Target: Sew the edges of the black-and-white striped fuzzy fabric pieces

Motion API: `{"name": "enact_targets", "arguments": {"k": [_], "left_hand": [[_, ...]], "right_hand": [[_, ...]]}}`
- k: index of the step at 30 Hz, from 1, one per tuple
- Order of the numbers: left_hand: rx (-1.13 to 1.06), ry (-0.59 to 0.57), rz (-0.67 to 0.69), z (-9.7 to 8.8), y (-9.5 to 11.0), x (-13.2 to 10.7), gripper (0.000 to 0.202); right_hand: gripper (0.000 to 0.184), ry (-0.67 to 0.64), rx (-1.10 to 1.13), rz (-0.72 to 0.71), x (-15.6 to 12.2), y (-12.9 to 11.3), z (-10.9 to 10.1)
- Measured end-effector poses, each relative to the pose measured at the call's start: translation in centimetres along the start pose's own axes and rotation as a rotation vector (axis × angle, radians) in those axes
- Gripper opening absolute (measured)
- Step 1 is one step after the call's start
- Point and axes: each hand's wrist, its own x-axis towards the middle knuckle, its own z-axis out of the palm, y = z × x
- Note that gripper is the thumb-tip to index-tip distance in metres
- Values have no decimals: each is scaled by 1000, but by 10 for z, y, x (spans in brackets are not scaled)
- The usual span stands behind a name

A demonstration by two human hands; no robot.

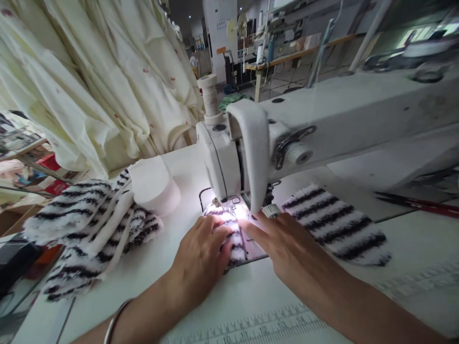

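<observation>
A piece of black-and-white striped plush fabric (236,246) lies under the lit needle area of a white sewing machine (234,157). My left hand (202,253) is closed on this piece, its fingers bent and pressing it to the bed. To its right, my right hand (283,239) has thumb and forefinger apart, the thumb at the fabric's edge. A small white ribbed item (271,210) shows by the right fingers; I cannot tell what it is. The needle tip is hidden by glare and fingers.
Another striped piece (337,224) lies right of the machine head, near red-handled scissors (423,204). Striped pieces (93,229) and white padding (154,184) are heaped at left. Cream cloth (107,81) hangs behind. A printed ruler (265,329) runs along the front.
</observation>
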Motion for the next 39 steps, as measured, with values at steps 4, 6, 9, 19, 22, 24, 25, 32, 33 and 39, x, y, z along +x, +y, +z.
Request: {"name": "enact_targets", "arguments": {"k": [4,6,9,19,22,24,25,32,33,39], "left_hand": [[-57,-49,40,-7,2,2,18],[-105,-114,76,-12,2,1,15],[-73,-145,126,-15,2,-2,12],[-63,-105,166,-11,2,-12,12],[-35,-103,167,-9,5,-20,22],[-27,-98,168,-8,7,-24,26],[-24,-100,170,-8,8,-24,27],[23,-117,179,-8,5,-9,29],[22,-104,179,-8,2,-7,29],[74,-103,187,-7,-15,4,27]], "right_hand": [[59,107,-23,29,-21,-4,-2],[59,136,15,62,-33,-5,-3],[60,151,25,93,-47,-6,-3],[58,188,-8,157,-56,-25,4],[59,170,-51,120,-56,-37,8],[56,143,-87,94,-54,-42,11],[54,143,-98,94,-52,-42,12],[41,241,-64,131,-35,-38,21],[41,230,-58,129,-31,-37,22],[47,168,-93,57,-10,-24,15]]}}
